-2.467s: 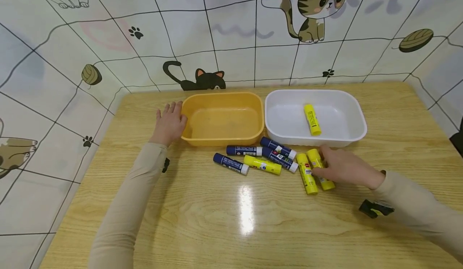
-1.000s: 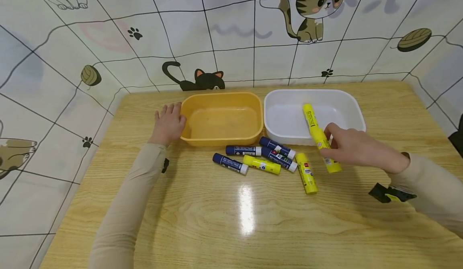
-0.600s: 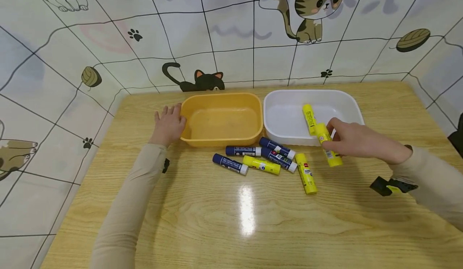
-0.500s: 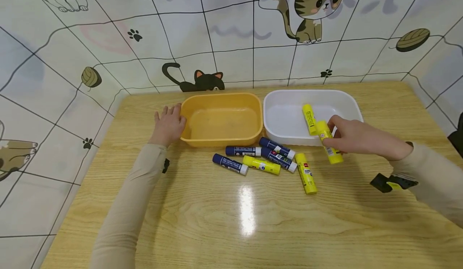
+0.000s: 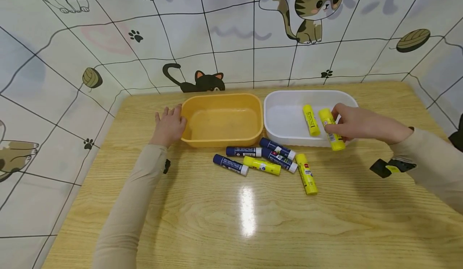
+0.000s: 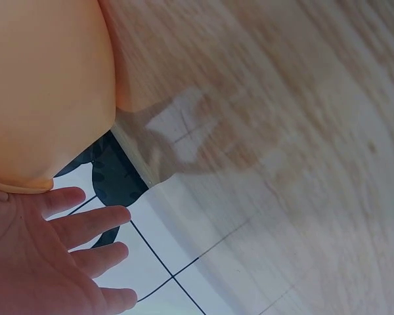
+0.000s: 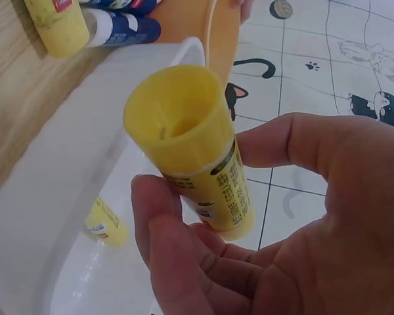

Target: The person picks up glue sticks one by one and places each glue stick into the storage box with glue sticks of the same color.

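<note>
My right hand (image 5: 358, 122) pinches a yellow glue stick (image 5: 331, 129) between thumb and fingers, tilted over the front rim of the white tub (image 5: 289, 137). In the right wrist view its hollow end faces the camera. Inside the tub lies another yellow glue stick (image 5: 311, 120). My left hand (image 5: 168, 126) rests with fingers spread against the left end of the orange tub (image 5: 222, 142); the left wrist view shows those fingers (image 6: 92, 226) nearly straight beside the tub wall.
In front of the tubs lie several dark blue glue sticks (image 5: 230, 164) with white ends. Among them is a yellow glue stick (image 5: 262, 165), and one more yellow stick (image 5: 306, 174) lies to their right. A cat-patterned wall covering (image 5: 235, 68) rises behind the wooden table (image 5: 195, 220).
My right hand has picked up a yellow glue stick from the table and carried it away from me, up to the white tub's rim. The left hand has stayed put.
</note>
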Tool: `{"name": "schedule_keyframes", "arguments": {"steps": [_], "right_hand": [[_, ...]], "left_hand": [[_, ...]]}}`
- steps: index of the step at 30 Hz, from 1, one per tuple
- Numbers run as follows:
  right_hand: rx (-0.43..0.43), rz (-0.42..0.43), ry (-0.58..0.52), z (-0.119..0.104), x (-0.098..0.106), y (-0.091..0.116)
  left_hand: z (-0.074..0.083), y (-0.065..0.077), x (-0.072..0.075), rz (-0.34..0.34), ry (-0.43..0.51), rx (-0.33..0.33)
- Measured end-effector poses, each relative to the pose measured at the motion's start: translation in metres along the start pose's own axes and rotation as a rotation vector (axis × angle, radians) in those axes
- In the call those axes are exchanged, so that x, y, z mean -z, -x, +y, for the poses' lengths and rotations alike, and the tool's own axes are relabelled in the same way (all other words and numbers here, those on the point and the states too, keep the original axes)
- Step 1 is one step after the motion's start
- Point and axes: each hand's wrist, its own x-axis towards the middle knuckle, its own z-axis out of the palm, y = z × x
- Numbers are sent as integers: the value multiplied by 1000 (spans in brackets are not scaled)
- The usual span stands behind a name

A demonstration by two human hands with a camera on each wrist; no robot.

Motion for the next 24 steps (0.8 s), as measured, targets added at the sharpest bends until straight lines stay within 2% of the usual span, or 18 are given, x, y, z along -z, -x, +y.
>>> {"name": "schedule_keyframes", "arguments": {"steps": [12, 19, 24], "right_hand": [[-45, -20, -2, 6, 14, -12], [-60, -47, -20, 9, 16, -23], [-66, -55, 9, 9, 18, -32]], "left_hand": [[1, 1, 0, 12, 5, 1], [1, 0, -1, 16, 11, 1], [1, 0, -1, 8, 17, 4]]}}
